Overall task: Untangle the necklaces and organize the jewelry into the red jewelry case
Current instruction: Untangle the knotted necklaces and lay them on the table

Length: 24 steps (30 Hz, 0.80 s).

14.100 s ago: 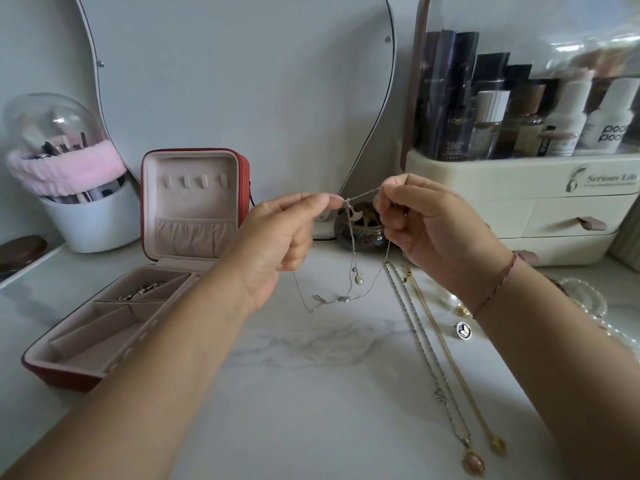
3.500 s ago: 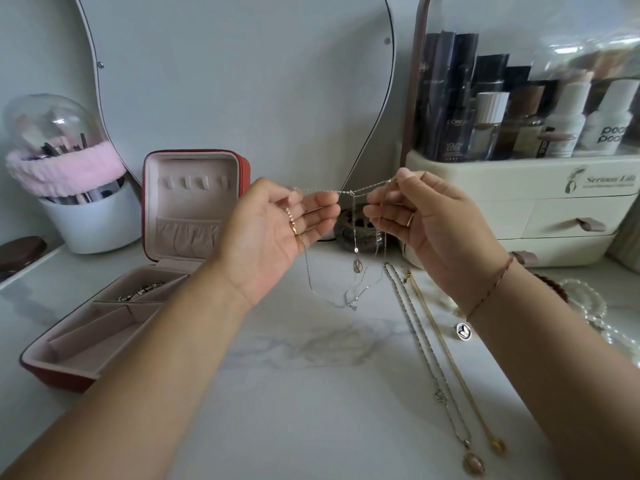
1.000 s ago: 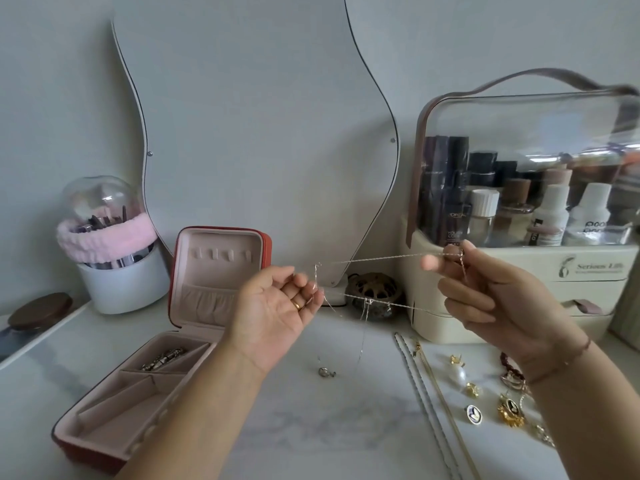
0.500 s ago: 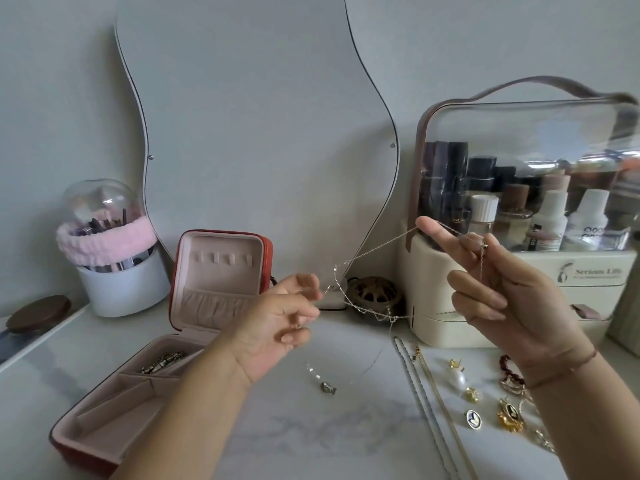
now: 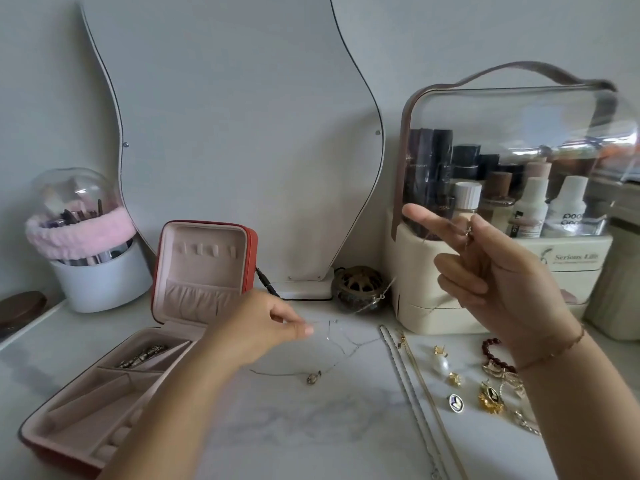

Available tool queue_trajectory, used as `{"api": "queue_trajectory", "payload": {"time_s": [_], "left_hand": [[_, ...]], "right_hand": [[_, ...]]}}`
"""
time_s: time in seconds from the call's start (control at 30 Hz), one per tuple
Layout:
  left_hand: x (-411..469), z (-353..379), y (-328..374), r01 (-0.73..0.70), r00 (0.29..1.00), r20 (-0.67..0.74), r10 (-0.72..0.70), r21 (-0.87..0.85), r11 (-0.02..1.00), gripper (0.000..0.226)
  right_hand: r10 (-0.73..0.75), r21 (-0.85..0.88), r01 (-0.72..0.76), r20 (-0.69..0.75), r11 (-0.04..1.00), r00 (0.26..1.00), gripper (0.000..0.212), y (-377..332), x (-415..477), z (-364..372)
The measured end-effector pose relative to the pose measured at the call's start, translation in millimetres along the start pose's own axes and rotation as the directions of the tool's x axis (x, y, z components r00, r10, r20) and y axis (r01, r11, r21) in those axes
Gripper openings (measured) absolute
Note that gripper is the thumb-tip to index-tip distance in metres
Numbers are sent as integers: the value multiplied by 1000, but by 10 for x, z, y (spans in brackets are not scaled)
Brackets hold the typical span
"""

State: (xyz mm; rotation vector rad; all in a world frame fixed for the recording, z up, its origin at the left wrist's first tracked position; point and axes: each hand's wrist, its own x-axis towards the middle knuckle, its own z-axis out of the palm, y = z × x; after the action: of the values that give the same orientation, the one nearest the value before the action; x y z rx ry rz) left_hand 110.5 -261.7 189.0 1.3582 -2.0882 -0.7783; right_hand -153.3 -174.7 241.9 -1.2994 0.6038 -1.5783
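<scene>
The fingers (image 5: 299,328) of our left hand (image 5: 263,330) are closed in a pinch, thumb against fingertip, on one end of the thin silver necklace (image 5: 382,296), low over the worktop (image 5: 311,427). Our right hand (image 5: 502,282) is raised higher, in front of the cosmetics organiser (image 5: 502,292). Its forefinger points out straight, and the thumb presses the other end of the same chain against the fingers (image 5: 420,220). Between the two hands the chain slopes down from right to left, partly blurred. A loose length drops to the worktop, where a small pendant (image 5: 313,377) lies just below our left hand.

To the left of that hand the red jewelry case (image 5: 204,271) stands open, lid upright and tray flat on the worktop. A few dark and silver pieces (image 5: 143,355) lie in its back compartment. We cannot tell what they are.

Under our right hand two long necklaces, one silver chain (image 5: 398,362) and one gold chain (image 5: 427,393), lie side by side and run toward the near edge. Right of them small pieces are scattered: a pearl earring (image 5: 441,364), an oval pin (image 5: 455,403), a gold brooch (image 5: 490,398) and a red bead bracelet (image 5: 490,351) partly hidden by our wrist.

Further back, a wavy mirror (image 5: 242,133) leans against the wall, with a small brass bowl (image 5: 360,289) by its foot. A white brush holder (image 5: 100,282) with a pink band stands at the far left.
</scene>
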Motion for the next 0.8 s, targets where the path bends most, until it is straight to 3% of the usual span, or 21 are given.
{"api": "queue_trajectory", "payload": {"time_s": [0.1,0.17,0.43,0.63,0.8], "left_hand": [[9,6,-9,9,994,110,-19,85,996,24],[4,27,-18,36,991,121,-48,97,995,22],[-39,75,10,177,979,21,-204,412,894,30],[-81,131,77,148,983,11,-182,538,830,20],[-78,205,116,91,985,82,-155,514,853,23]], "right_hand": [[-77,9,78,-46,997,996,21,-64,-15,-19],[-131,7,131,-70,991,989,22,-110,-28,-40],[-249,54,255,-93,965,964,32,-240,-83,-124],[-248,62,251,-54,966,967,32,-254,-100,-106],[-135,8,135,3,991,991,20,-231,-30,35]]}}
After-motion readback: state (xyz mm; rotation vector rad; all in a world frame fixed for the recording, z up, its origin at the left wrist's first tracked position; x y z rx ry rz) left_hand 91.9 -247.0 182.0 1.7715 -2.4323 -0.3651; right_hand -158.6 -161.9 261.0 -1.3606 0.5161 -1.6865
